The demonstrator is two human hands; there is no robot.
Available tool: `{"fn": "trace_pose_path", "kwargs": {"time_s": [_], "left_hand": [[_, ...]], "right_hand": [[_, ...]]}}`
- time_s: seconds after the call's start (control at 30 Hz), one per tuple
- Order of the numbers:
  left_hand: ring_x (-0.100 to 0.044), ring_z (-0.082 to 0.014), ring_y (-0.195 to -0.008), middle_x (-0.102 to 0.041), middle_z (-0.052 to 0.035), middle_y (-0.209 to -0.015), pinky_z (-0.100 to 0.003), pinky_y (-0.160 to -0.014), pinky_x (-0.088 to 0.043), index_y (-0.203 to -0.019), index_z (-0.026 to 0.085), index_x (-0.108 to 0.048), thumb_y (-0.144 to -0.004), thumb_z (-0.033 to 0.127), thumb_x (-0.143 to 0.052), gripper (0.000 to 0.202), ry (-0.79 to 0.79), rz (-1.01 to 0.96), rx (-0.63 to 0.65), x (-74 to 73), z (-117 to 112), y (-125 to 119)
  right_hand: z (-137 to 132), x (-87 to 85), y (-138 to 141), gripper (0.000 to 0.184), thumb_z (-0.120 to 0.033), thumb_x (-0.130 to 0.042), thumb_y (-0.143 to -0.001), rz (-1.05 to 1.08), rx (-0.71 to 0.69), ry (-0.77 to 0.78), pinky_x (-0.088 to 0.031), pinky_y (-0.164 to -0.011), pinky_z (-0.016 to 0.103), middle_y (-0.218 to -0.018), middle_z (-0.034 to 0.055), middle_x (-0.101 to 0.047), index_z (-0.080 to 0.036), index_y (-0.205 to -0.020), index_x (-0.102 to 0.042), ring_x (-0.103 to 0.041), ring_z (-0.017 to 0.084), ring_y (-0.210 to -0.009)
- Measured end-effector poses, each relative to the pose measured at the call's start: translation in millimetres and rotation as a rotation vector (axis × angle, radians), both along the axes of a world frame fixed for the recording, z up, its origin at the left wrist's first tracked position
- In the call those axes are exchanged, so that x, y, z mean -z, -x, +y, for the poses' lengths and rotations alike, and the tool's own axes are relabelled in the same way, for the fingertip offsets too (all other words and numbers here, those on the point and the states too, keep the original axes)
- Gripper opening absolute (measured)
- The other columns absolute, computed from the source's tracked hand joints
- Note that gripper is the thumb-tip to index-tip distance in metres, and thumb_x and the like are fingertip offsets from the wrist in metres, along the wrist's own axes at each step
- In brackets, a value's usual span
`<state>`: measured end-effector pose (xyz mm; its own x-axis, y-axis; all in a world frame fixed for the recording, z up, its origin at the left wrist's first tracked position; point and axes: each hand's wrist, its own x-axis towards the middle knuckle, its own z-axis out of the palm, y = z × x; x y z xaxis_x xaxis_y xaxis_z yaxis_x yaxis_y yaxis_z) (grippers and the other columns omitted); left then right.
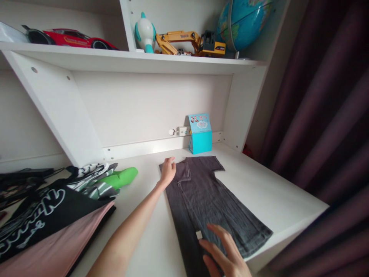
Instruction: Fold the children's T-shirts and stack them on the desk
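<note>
A dark grey short-sleeved T-shirt (211, 196) lies on the white desk, its left side folded inward with one sleeve doubled over. My left hand (168, 172) is at the far left shoulder of the shirt, fingers curled together at the cloth; the fingertips are partly hidden. Over the near part of the shirt is my right hand (226, 250), its fingers apart and nothing between them. Just beyond those fingers, a small white tag (199, 234) shows at the edge of the folded strip.
On the left lie a black garment with white lettering (43, 211), a pink cloth (63, 238) and a green item (122, 177). A blue desk calendar (201, 140) stands behind the shirt. Overhead, a shelf (173, 61) holds toys and a globe (245, 23). Dark curtains (323, 96) hang right.
</note>
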<state>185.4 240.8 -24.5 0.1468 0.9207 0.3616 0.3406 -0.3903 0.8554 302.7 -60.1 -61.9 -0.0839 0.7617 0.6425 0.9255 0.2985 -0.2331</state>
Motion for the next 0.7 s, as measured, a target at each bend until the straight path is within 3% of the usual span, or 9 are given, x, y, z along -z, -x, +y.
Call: {"fn": "trace_pose_path", "kwargs": {"time_s": [0.17,0.23,0.3,0.4,0.5,0.53,0.57,0.63,0.7], "left_hand": [[-0.013,-0.032,-0.135,-0.025,-0.0116,-0.146,-0.049,-0.106,-0.015,-0.133,0.023,-0.04,-0.086,0.05,-0.038,0.055,-0.061,0.756,0.145,26.3,-27.5,21.9],[-0.01,-0.0347,-0.135,-0.019,-0.0086,-0.148,-0.055,-0.103,-0.015,-0.137,0.031,-0.034,-0.085,0.06,-0.028,0.06,-0.034,0.903,0.117,29.5,-24.1,31.0],[-0.01,-0.034,-0.135,-0.017,-0.0049,-0.149,-0.058,-0.102,-0.016,-0.138,0.036,-0.029,-0.085,0.063,-0.019,0.059,-0.021,0.967,0.098,28.1,-15.9,37.8],[-0.009,-0.0315,-0.136,-0.015,-0.0009,-0.149,-0.057,-0.102,-0.017,-0.138,0.038,-0.026,-0.087,0.06,-0.013,0.057,-0.012,1.023,0.093,25.1,-4.5,43.0],[-0.009,-0.0303,-0.136,-0.014,0.0006,-0.15,-0.055,-0.103,-0.018,-0.138,0.038,-0.025,-0.087,0.06,-0.013,0.057,-0.04,1.04,0.08,26.5,-0.6,44.4],[-0.009,-0.0303,-0.136,-0.014,0.0006,-0.15,-0.055,-0.103,-0.018,-0.139,0.038,-0.025,-0.087,0.061,-0.014,0.058,-0.05,1.039,0.076,27.6,-0.7,44.5],[-0.009,-0.0303,-0.136,-0.014,0.0006,-0.15,-0.055,-0.103,-0.018,-0.139,0.038,-0.025,-0.087,0.061,-0.013,0.058,-0.056,1.036,0.072,28.6,-1.0,44.7],[-0.01,-0.0304,-0.136,-0.014,0.0,-0.15,-0.056,-0.103,-0.018,-0.139,0.038,-0.025,-0.086,0.061,-0.013,0.058,-0.061,1.029,0.073,30.1,-2.0,44.9],[-0.01,-0.0305,-0.136,-0.015,-0.0008,-0.149,-0.056,-0.103,-0.018,-0.138,0.038,-0.026,-0.086,0.062,-0.012,0.059,-0.065,1.021,0.075,30.8,-2.5,45.0]], "right_hand": [[34.3,23.8,38.1,0.062,-0.061,-0.042,-0.081,-0.266,-0.174,-0.098,-0.052,-0.076,0.04,-0.122,0.0148,-0.056,-0.021,-0.126,-0.051,-0.055,0.032,-0.108],[41.2,34.4,55.4,0.072,-0.069,-0.039,-0.077,-0.272,-0.172,-0.079,-0.051,-0.076,0.045,-0.123,0.017,-0.054,-0.02,-0.128,-0.049,-0.054,0.034,-0.109],[41.7,31.2,65.8,0.071,-0.069,-0.04,-0.077,-0.235,-0.192,0.011,-0.049,-0.079,0.049,-0.126,0.0183,-0.051,-0.021,-0.129,-0.048,-0.051,0.036,-0.112],[40.8,-7.4,57.7,0.05,-0.053,-0.042,-0.086,-0.172,-0.474,0.288,-0.045,-0.087,0.046,-0.129,0.0129,-0.049,-0.027,-0.128,-0.048,-0.047,0.032,-0.117],[62.9,-62.1,15.7,0.043,-0.048,-0.041,-0.089,0.037,-0.789,0.608,-0.043,-0.092,0.032,-0.128,0.0027,-0.053,-0.029,-0.126,-0.05,-0.048,0.021,-0.117],[78.3,-76.0,-4.2,0.039,-0.044,-0.037,-0.092,0.142,-0.742,0.674,-0.045,-0.089,0.028,-0.123,0.0015,-0.057,-0.028,-0.123,-0.053,-0.053,0.018,-0.112],[97.0,-85.9,-25.8,0.037,-0.04,-0.036,-0.093,0.234,-0.574,0.694,-0.045,-0.087,0.027,-0.12,0.0018,-0.06,-0.025,-0.122,-0.055,-0.056,0.017,-0.107],[139.0,-93.2,-69.5,0.031,-0.033,-0.049,-0.087,0.309,0.092,0.632,-0.044,-0.087,0.023,-0.109,0.0015,-0.065,-0.023,-0.114,-0.06,-0.059,0.016,-0.1],[177.0,-87.8,-107.4,0.035,-0.026,-0.046,-0.088,0.325,0.381,0.592,-0.041,-0.091,0.032,-0.115,0.0129,-0.06,-0.012,-0.119,-0.056,-0.054,0.023,-0.108]]}}
